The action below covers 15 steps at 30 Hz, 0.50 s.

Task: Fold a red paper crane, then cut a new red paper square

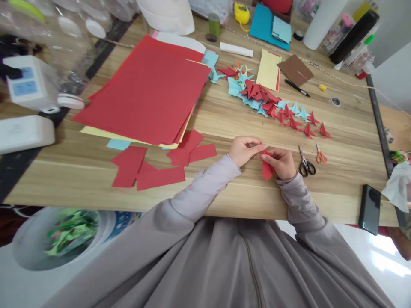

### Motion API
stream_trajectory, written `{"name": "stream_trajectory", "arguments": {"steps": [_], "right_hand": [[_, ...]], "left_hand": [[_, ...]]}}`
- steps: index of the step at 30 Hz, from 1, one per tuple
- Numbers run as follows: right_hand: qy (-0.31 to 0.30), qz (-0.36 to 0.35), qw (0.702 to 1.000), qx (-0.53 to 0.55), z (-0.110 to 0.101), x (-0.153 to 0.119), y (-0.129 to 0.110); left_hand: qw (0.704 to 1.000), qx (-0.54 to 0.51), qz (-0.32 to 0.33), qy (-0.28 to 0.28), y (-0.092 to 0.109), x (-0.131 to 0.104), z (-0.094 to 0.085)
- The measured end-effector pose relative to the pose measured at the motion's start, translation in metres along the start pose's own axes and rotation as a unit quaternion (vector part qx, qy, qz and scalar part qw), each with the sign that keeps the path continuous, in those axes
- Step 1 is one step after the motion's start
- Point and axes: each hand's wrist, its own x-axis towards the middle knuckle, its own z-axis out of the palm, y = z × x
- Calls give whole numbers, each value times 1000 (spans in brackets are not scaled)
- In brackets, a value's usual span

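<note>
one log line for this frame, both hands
left hand: pinching red paper | right hand: pinching same piece | nearby: black scissors, orange scissors, paper cranes

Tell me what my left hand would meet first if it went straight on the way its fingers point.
Your left hand would likely meet the folded red paper first, then your right hand just beyond it, though depth between them is hard to judge.
</note>
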Motion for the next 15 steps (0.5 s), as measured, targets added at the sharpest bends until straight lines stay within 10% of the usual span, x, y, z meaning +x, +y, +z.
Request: {"name": "stream_trajectory", "arguments": {"steps": [15], "right_hand": [[-28, 87, 986, 139, -3, 1, 9]], "left_hand": [[998, -22, 12, -59, 5, 0, -2]]}}
